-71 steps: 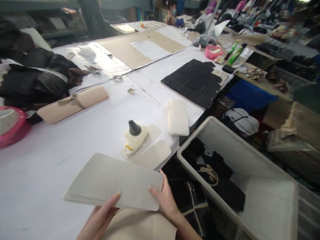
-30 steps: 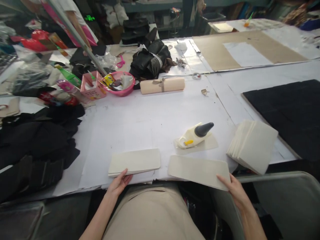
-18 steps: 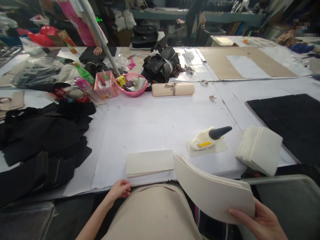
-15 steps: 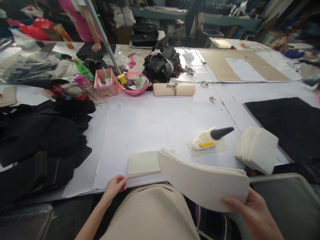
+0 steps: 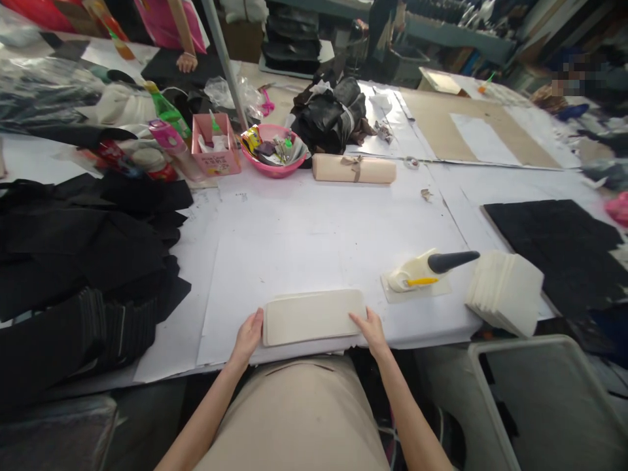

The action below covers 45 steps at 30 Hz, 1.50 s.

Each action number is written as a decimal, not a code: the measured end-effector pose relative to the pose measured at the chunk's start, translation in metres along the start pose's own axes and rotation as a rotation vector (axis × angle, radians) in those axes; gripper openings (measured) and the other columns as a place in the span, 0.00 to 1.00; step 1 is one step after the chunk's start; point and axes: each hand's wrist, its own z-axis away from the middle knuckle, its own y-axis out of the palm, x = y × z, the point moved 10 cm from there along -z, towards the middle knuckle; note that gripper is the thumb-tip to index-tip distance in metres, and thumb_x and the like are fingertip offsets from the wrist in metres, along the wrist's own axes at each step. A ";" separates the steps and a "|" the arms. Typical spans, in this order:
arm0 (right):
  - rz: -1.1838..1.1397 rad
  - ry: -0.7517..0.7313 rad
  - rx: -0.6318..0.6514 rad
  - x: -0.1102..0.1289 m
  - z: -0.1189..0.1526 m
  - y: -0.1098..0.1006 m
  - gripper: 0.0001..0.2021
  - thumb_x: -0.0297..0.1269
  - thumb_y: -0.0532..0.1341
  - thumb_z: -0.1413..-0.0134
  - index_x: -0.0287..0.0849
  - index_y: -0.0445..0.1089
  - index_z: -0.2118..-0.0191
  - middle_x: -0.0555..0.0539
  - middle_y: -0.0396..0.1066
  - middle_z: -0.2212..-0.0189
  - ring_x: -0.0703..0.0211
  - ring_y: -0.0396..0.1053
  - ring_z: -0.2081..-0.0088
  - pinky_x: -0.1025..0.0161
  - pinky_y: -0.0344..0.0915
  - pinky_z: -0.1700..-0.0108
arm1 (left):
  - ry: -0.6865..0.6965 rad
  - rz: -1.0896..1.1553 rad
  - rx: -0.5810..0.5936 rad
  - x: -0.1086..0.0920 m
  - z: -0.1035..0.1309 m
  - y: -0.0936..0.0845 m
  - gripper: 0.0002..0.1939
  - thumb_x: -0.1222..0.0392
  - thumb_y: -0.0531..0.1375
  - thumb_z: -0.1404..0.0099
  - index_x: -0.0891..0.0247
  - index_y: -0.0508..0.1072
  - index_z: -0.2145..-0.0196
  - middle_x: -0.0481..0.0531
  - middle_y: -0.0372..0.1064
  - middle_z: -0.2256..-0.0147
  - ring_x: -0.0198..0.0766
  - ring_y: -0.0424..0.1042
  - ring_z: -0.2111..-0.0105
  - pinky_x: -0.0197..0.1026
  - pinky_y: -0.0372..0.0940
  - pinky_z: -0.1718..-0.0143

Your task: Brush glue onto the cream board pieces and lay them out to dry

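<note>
1. Head view: right hand (image 5: 373,331) holds the right end of the pale sheets (image 5: 314,318), thumb on top.
2. Left hand (image 5: 249,335), fingers together, touches their left end; I cannot tell whether it grips.
3. They lie on the white tabletop (image 5: 294,235).

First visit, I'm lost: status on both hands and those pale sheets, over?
Left hand at pale sheets, left end. Right hand touching right end. Sheets stacked flat on table; dark-tipped container apart, to their right.
</note>
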 end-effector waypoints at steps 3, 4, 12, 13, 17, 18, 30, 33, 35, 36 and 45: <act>-0.060 -0.012 0.007 -0.002 0.000 -0.003 0.25 0.49 0.64 0.55 0.37 0.69 0.54 0.40 0.76 0.57 0.49 0.73 0.57 0.55 0.70 0.55 | 0.139 -0.154 -0.009 -0.014 -0.001 0.006 0.31 0.32 0.51 0.42 0.65 0.73 0.61 0.60 0.75 0.60 0.50 0.71 0.55 0.47 0.66 0.55; -0.019 -0.019 0.002 -0.002 -0.001 -0.004 0.24 0.49 0.64 0.55 0.37 0.69 0.55 0.40 0.76 0.58 0.49 0.73 0.58 0.55 0.69 0.56 | 0.161 -0.197 -0.020 -0.018 -0.001 0.006 0.30 0.34 0.52 0.42 0.65 0.73 0.62 0.60 0.75 0.60 0.50 0.71 0.55 0.47 0.66 0.55; 0.697 -0.083 -0.226 0.000 -0.009 -0.019 0.23 0.51 0.62 0.52 0.41 0.67 0.53 0.37 0.70 0.56 0.43 0.67 0.53 0.53 0.63 0.54 | 0.184 -0.569 -0.068 -0.023 -0.004 0.021 0.24 0.39 0.50 0.39 0.64 0.71 0.65 0.60 0.72 0.66 0.50 0.71 0.60 0.48 0.65 0.59; 0.719 -0.115 -0.248 0.001 -0.008 -0.018 0.25 0.51 0.62 0.51 0.41 0.66 0.51 0.36 0.69 0.54 0.42 0.66 0.52 0.53 0.62 0.53 | 0.182 -0.629 -0.078 -0.023 -0.004 0.023 0.26 0.39 0.48 0.38 0.65 0.71 0.65 0.62 0.71 0.66 0.51 0.71 0.60 0.48 0.65 0.59; 0.647 -0.160 -0.202 -0.005 -0.006 -0.001 0.29 0.51 0.58 0.47 0.38 0.62 0.44 0.35 0.68 0.52 0.43 0.64 0.49 0.53 0.60 0.49 | 0.138 -0.801 -0.150 -0.021 -0.005 0.026 0.31 0.37 0.45 0.38 0.69 0.70 0.62 0.68 0.69 0.63 0.54 0.71 0.60 0.49 0.64 0.60; 0.641 -0.155 -0.190 -0.007 -0.007 0.003 0.30 0.52 0.57 0.46 0.37 0.61 0.43 0.35 0.68 0.52 0.42 0.64 0.48 0.52 0.59 0.48 | 0.122 -0.802 -0.169 -0.020 -0.005 0.026 0.31 0.36 0.45 0.38 0.70 0.69 0.62 0.69 0.69 0.63 0.55 0.71 0.60 0.49 0.64 0.61; 0.474 0.016 -0.268 -0.024 -0.020 -0.005 0.26 0.57 0.61 0.55 0.39 0.72 0.59 0.38 0.73 0.63 0.45 0.70 0.60 0.58 0.64 0.59 | 0.085 -0.536 -0.157 -0.011 -0.009 0.019 0.28 0.38 0.50 0.39 0.69 0.68 0.61 0.69 0.71 0.60 0.54 0.71 0.56 0.49 0.64 0.57; 0.483 0.022 -0.295 -0.019 -0.014 -0.003 0.27 0.57 0.61 0.57 0.38 0.71 0.58 0.38 0.72 0.62 0.45 0.69 0.58 0.58 0.64 0.57 | 0.065 -0.384 -0.129 -0.007 -0.010 0.017 0.26 0.38 0.54 0.42 0.67 0.67 0.62 0.68 0.72 0.62 0.53 0.73 0.59 0.49 0.65 0.60; 0.514 0.041 -0.344 -0.016 -0.008 -0.003 0.28 0.56 0.62 0.57 0.37 0.71 0.56 0.36 0.71 0.59 0.44 0.69 0.56 0.57 0.63 0.56 | 0.071 -0.308 -0.142 -0.007 -0.009 0.015 0.26 0.39 0.58 0.45 0.66 0.66 0.62 0.66 0.72 0.62 0.52 0.73 0.60 0.49 0.66 0.60; 0.518 0.051 -0.352 -0.015 -0.005 -0.002 0.29 0.56 0.61 0.57 0.38 0.70 0.54 0.36 0.71 0.58 0.44 0.69 0.56 0.57 0.63 0.55 | 0.081 -0.274 -0.151 -0.007 -0.008 0.014 0.26 0.39 0.59 0.47 0.66 0.66 0.62 0.65 0.72 0.62 0.51 0.73 0.61 0.49 0.67 0.60; 0.461 -0.046 -0.418 0.012 0.027 0.024 0.32 0.58 0.57 0.51 0.39 0.63 0.46 0.36 0.69 0.50 0.43 0.67 0.50 0.55 0.62 0.53 | 0.171 -0.048 -0.099 -0.016 -0.003 -0.007 0.30 0.44 0.64 0.49 0.64 0.63 0.55 0.61 0.71 0.58 0.49 0.73 0.59 0.51 0.68 0.57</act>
